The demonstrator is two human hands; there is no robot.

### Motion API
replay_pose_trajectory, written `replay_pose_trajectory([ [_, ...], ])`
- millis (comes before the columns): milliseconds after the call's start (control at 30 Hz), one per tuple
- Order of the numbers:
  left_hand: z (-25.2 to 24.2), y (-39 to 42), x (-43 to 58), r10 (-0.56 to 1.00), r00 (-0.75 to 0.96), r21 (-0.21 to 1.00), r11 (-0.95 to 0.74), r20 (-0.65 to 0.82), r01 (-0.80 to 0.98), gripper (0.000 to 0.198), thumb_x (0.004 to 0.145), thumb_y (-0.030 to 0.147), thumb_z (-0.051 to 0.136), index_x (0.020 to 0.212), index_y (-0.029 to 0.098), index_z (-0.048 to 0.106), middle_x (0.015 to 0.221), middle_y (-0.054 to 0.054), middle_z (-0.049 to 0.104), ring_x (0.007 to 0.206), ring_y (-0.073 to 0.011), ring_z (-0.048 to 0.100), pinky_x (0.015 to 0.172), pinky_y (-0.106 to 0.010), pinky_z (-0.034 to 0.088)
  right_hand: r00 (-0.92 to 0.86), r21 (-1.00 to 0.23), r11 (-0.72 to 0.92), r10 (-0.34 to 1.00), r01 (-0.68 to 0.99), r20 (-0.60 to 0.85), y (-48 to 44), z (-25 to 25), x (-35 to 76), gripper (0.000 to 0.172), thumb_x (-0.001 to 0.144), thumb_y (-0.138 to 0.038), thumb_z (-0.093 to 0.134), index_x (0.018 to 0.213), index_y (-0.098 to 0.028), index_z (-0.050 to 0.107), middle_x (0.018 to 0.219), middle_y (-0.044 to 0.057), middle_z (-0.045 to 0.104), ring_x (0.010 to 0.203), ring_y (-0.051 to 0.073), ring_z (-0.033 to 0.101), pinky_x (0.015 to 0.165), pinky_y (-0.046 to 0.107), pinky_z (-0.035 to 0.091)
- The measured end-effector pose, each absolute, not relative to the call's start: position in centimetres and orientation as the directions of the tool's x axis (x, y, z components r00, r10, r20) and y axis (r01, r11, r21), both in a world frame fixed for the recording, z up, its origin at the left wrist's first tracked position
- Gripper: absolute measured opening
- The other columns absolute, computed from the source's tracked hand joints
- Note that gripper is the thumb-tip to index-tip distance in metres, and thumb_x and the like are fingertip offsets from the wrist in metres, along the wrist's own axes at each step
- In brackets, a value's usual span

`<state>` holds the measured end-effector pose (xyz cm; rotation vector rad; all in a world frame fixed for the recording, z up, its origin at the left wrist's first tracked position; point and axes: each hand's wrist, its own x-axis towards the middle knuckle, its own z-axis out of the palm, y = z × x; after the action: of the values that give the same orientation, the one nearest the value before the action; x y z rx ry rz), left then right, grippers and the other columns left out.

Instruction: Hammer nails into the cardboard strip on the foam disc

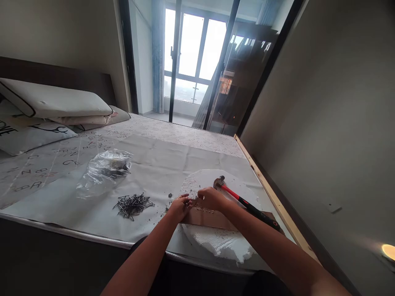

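Note:
A brown board (pixel 212 220) lies across a round slab of white foam (pixel 212 242) with a ragged near edge. My left hand (pixel 180 206) is at the board's left end, its fingers curled; whatever they hold, if anything, is too small to name. Over the board's far edge, my right hand (pixel 212 199) has thumb and fingers pinched together, and what is between them cannot be made out. A row of small pale marks or bits runs along the board below it. Just right of this hand rests a hammer (pixel 233 192) with a red and black handle, partly behind my right forearm.
Left of my hands is a pile of nails (pixel 133 205). Behind it sits a clear plastic bag (pixel 106 168) with dark contents. A grey sheet (pixel 160 160) covers part of the mattress (pixel 197 135). Pillows (pixel 61 98) lie far left; a wooden rail (pixel 271 191) runs along the right wall.

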<state>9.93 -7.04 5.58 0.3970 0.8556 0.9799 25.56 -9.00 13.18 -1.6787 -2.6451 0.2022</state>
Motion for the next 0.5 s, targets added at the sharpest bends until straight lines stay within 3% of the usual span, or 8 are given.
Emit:
replay_pose_trajectory([
  [267,5.2,-7.2,10.3,0.845,0.329,0.672,0.535,-0.422,-0.512,0.026,0.074,-0.003,0.052,0.094,0.013,0.05,0.066,-0.004,0.06,0.058,-0.0137,0.062,0.056,-0.023,0.053,-0.457,-0.294,0.397,0.871,0.87,-0.177,-7.9,13.3,25.4,0.018,0.082,-0.025,0.054,0.089,-0.017,0.068,0.076,-0.001,0.071,0.063,0.009,0.06,0.054,0.016,0.039],
  [400,5.1,-7.2,10.6,0.783,0.478,0.681,0.602,-0.399,-0.417,0.02,0.074,0.0,0.053,0.09,0.012,0.055,0.064,-0.004,0.059,0.05,-0.011,0.057,0.046,-0.019,0.047,-0.403,-0.24,0.355,0.894,0.904,-0.195,-7.6,12.5,24.9,0.023,0.084,-0.033,0.055,0.09,-0.014,0.067,0.079,0.004,0.07,0.067,0.012,0.061,0.057,0.022,0.043],
  [500,5.3,-6.9,10.6,0.786,0.45,0.661,0.608,-0.424,-0.439,0.019,0.076,0.0,0.048,0.09,0.011,0.055,0.062,-0.003,0.055,0.042,-0.0063,0.049,0.036,-0.014,0.036,-0.344,-0.157,0.319,0.924,0.935,-0.166,-7.6,11.7,24.9,0.031,0.089,-0.039,0.049,0.098,-0.013,0.064,0.089,0.008,0.069,0.078,0.016,0.062,0.065,0.028,0.046],
])
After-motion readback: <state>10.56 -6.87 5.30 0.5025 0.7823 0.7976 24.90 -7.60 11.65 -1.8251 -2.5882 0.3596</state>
